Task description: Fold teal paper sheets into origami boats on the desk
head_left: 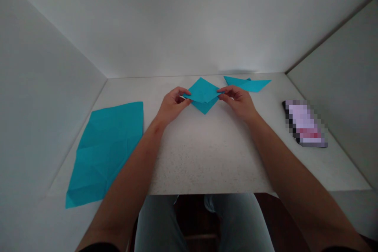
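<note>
Between my two hands is a blue piece of folded paper (203, 91), shaped like a diamond with its lower layers slightly parted. My left hand (175, 104) pinches its left corner between thumb and fingers. At the opposite corner, my right hand (238, 101) grips the paper in the same way. Behind my right hand lies a folded blue paper boat (251, 84), close to the back wall. A creased blue sheet of paper (109, 153) lies flat to the left, partly covered by my left forearm.
A phone (305, 124), blurred out by pixels, lies on the right side of the white table (206, 157). White walls (189, 23) enclose the table at the back and both sides. My legs are below the front edge.
</note>
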### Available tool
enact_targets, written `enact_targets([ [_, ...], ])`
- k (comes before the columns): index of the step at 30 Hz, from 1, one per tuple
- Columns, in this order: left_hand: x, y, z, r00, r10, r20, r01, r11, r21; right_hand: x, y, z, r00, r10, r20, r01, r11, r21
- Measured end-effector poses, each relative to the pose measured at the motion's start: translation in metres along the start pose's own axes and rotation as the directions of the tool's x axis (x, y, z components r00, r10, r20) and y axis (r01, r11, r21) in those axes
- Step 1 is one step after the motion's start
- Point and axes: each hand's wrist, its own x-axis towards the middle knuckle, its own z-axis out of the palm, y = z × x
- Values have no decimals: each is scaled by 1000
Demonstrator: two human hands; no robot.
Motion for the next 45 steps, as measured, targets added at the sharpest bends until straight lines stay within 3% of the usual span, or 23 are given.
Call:
enact_targets([
  [6, 2, 2, -3, 994, -30, -101, 37, 998, 60, 2, 2, 0, 999, 13, -46, -7, 993, 115],
  [12, 6, -2, 1, 995, 39, -96, -44, 998, -54, 4, 0, 3, 998, -42, -37, 49, 982, 185],
  [18, 3, 1, 5, 993, 93, 67, -87, 992, -89, -4, -15, 5, 992, -98, 81, 91, 992, 85],
  [22, -3, 5, 9, 973, 15, 232, -11, 1000, -19, -10, -26, 10, 962, -105, 251, 101, 994, 31],
  [25, -6, 7, 11, 961, -45, 273, 47, 999, 2, -12, -28, 13, 952, -60, 301, 61, 998, 6],
  [30, -4, 9, 7, 968, -61, 245, 74, 996, -45, -11, -25, 10, 967, 12, 254, -21, 999, 33],
  [39, 2, 5, 1, 998, -26, 52, 29, 998, -61, -5, -19, 3, 983, 29, 181, -46, 995, 92],
  [45, 0, 8, -5, 982, -59, 177, 90, 981, -171, -8, -20, -2, 982, 12, 187, -43, 985, 165],
])
